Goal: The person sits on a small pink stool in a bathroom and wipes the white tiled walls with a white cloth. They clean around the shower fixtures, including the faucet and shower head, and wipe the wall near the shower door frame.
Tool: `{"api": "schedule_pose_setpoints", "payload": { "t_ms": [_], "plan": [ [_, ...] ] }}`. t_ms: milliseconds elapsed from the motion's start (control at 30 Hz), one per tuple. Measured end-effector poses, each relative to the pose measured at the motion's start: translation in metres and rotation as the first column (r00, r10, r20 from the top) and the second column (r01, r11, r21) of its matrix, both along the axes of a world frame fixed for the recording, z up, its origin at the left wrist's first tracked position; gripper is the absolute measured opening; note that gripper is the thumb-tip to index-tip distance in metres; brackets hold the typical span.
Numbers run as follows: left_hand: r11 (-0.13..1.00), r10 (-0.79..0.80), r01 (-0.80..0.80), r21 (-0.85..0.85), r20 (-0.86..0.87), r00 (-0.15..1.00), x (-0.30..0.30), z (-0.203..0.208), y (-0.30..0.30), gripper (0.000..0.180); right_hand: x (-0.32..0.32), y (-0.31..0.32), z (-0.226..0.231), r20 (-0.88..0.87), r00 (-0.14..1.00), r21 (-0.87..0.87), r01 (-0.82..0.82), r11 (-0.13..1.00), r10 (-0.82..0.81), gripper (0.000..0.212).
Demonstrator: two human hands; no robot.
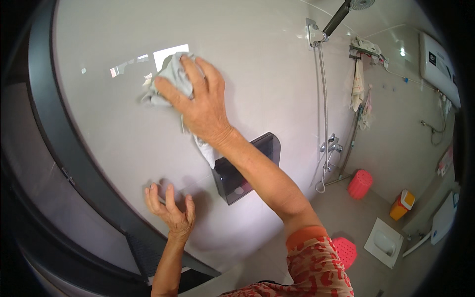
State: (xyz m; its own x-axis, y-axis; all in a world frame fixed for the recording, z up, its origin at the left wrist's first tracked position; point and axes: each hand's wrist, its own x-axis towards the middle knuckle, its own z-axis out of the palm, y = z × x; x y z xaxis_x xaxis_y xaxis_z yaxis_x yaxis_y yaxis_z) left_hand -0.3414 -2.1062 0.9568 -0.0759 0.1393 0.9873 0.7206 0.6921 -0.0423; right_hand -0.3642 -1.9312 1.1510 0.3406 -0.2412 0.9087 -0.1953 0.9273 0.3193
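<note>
My right hand [205,106] presses a pale grey cloth [176,75] against the glossy light wall [123,119]. Its fingers are bent over the bunched cloth, and a loose tail hangs below the palm. Lower down, my left hand [170,213] is held up close to the wall with fingers apart and nothing in it. Whether its fingertips touch the wall, I cannot tell. Behind my right forearm a dark, see-through box [227,185] is fixed to the wall, partly hidden by the arm.
A dark door frame [74,148] borders the wall at left. To the right are a shower head [362,4] with its hose [324,99], and a mixer tap [331,146]. A red bucket [360,184], a red stool [345,251], an orange bin [402,205] and a squat toilet [384,242] stand on the floor.
</note>
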Motion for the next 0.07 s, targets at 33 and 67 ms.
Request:
{"api": "schedule_pose_setpoints", "payload": {
  "t_ms": [33,67],
  "plan": [
    [0.999,0.052,-0.052,-0.015,0.013,0.999,-0.003,-0.001,0.011,0.059,-0.005,0.015,0.008,-0.006,0.999,-0.015,-0.036,0.999,0.036,0.055],
    [0.994,0.105,-0.104,-0.032,0.026,0.994,-0.006,-0.003,0.019,0.06,-0.013,0.033,0.015,-0.013,0.997,-0.029,-0.073,0.997,0.073,0.059]
  ]
}}
